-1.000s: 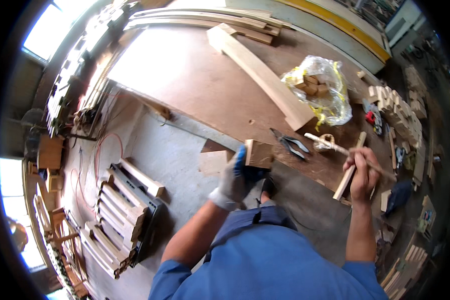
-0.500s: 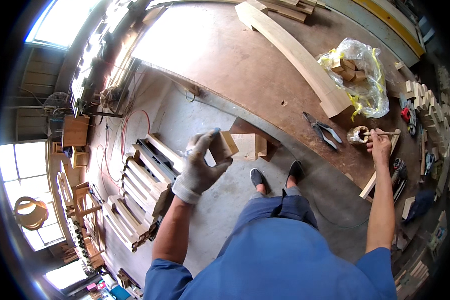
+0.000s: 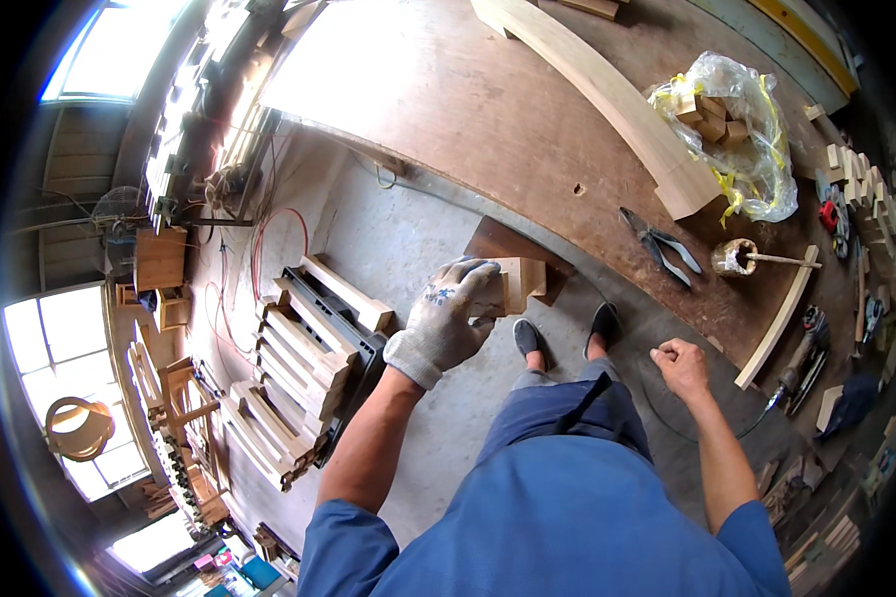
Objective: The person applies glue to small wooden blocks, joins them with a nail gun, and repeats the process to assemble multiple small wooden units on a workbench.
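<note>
My left hand (image 3: 446, 316), in a pale work glove, is closed round a small wooden block, mostly hidden by the fingers. It is up against the end of a light wooden piece (image 3: 523, 285) that juts out by the bench edge. Whether block and piece touch cannot be made out. My bare right hand (image 3: 683, 368) hangs just off the bench's near edge, fingers curled in, with nothing seen in them. Above it on the bench stands a smeared pot (image 3: 733, 259) with a thin stick (image 3: 784, 261) leaning out. Pliers (image 3: 661, 245) with grey handles lie to its left.
On the brown workbench (image 3: 448, 109) lie a long curved timber (image 3: 607, 95), a clear plastic bag (image 3: 782, 184) of wood blocks and a thin curved strip (image 3: 782, 323). Slatted wooden frames (image 3: 304, 353) stand on the floor at left. A hose (image 3: 304, 227) crosses the floor.
My left hand has moved right with the block, to the end of the wooden piece. My right hand has let go of the stick in the pot and drawn back toward me.
</note>
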### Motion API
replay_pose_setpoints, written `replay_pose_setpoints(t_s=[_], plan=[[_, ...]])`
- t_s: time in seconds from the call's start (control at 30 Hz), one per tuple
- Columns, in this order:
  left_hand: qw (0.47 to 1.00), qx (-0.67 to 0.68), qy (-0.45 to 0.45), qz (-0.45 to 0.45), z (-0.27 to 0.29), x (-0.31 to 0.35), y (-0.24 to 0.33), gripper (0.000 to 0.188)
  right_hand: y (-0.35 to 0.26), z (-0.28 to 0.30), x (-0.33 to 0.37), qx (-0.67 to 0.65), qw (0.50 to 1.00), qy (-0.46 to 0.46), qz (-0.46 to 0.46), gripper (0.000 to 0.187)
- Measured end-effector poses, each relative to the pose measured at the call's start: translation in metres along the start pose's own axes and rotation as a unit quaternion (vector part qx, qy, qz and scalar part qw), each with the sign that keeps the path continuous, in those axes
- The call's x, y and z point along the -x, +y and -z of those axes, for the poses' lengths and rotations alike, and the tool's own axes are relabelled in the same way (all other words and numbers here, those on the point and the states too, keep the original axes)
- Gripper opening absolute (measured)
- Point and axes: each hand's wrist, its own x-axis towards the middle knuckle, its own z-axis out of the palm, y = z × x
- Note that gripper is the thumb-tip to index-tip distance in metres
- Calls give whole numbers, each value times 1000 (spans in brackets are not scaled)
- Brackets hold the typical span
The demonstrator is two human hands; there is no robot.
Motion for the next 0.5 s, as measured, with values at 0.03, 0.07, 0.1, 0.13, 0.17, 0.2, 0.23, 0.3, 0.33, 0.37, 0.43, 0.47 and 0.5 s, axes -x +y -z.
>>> replay_pose_setpoints(t_s=[0.03, 0.07, 0.1, 0.13, 0.17, 0.2, 0.23, 0.3, 0.33, 0.37, 0.43, 0.47, 0.5], plan=[[1000, -5, -2, -1, 0, -1, 0, 64, 2, -5, 1, -5, 1000, -9, 1, 30], [1000, -3, -3, -2, 0, -1, -1, 64, 5, -9, 2, -10, 1000, -18, 3, 30], [1000, 0, -5, -3, 0, -2, -3, 65, 3, -12, 2, 2, 1000, -18, 9, 26], [1000, 3, -6, -3, 0, -3, -5, 65, 2, -13, 3, 3, 1000, -22, 9, 27], [1000, 3, -10, 6, 1, -3, -4, 65, 0, -13, 4, 3, 1000, -25, 10, 29], [1000, 2, -14, 15, 0, -3, -4, 65, -2, -13, 4, 4, 1000, -28, 10, 31], [1000, 1, -17, 24, 0, -3, -3, 65, -2, -14, 4, 6, 999, -30, 11, 31], [1000, -6, -19, 12, -1, -4, -3, 65, -1, -15, 3, 10, 999, -34, 11, 31], [1000, -9, -19, 6, -1, -5, -4, 65, -1, -15, 2, 8, 999, -36, 12, 31], [1000, -13, -22, 10, -2, -4, -4, 66, -1, -16, 2, 5, 999, -37, 12, 31], [999, -20, -28, 17, -5, -5, -4, 68, -3, -15, 2, 0, 999, -41, 13, 32], [999, -20, -29, 19, -4, -5, -4, 67, -4, -15, 2, -3, 999, -43, 13, 32], [999, -20, -31, 20, -4, -5, -3, 66, -6, -14, 3, -6, 999, -45, 13, 32]])
